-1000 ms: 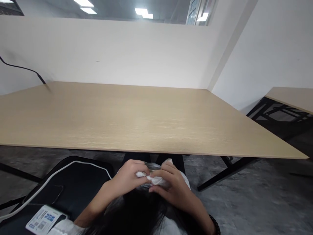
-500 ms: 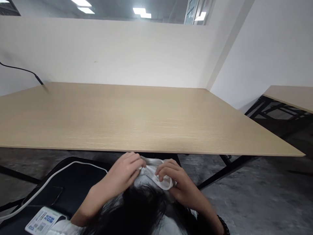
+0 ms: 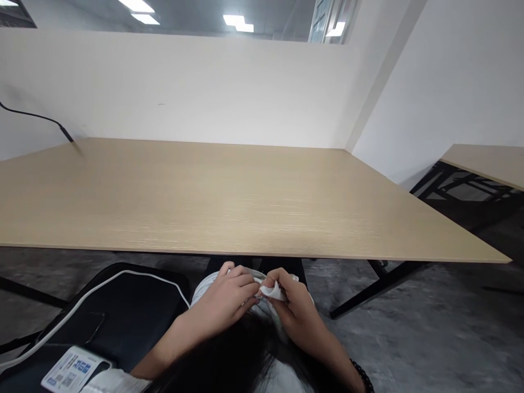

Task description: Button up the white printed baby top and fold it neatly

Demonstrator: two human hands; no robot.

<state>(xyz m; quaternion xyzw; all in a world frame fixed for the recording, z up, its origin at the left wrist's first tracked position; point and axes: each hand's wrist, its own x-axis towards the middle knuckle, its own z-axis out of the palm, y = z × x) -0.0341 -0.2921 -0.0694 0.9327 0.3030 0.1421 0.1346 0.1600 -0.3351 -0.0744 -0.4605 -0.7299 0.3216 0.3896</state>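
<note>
White shirt cloth (image 3: 204, 284) lies bunched over my lap, just below the front edge of the table. My right hand (image 3: 297, 308) is closed, pinching a folded bit of it that pokes out between thumb and fingers. Close beside it, my left hand (image 3: 229, 295) bends over the same cloth, thumb and forefinger together at the fold. The fingertips of both hands nearly meet. Dark hair (image 3: 229, 355) hangs across the bottom of the view and hides part of the cloth and the forearms. A dark beaded bracelet (image 3: 362, 375) circles my right wrist.
A wooden-topped table (image 3: 245, 191) stretches ahead to a white wall (image 3: 245, 87). To my left stands a black chair (image 3: 135, 305) with a white cable (image 3: 82, 300) across it and a labelled white card or device (image 3: 73, 368). Another table (image 3: 487, 161) stands far right.
Both hands have come down a little with the cloth, which was held up and spread between them. It now lies lower, with a smaller fold in the right hand.
</note>
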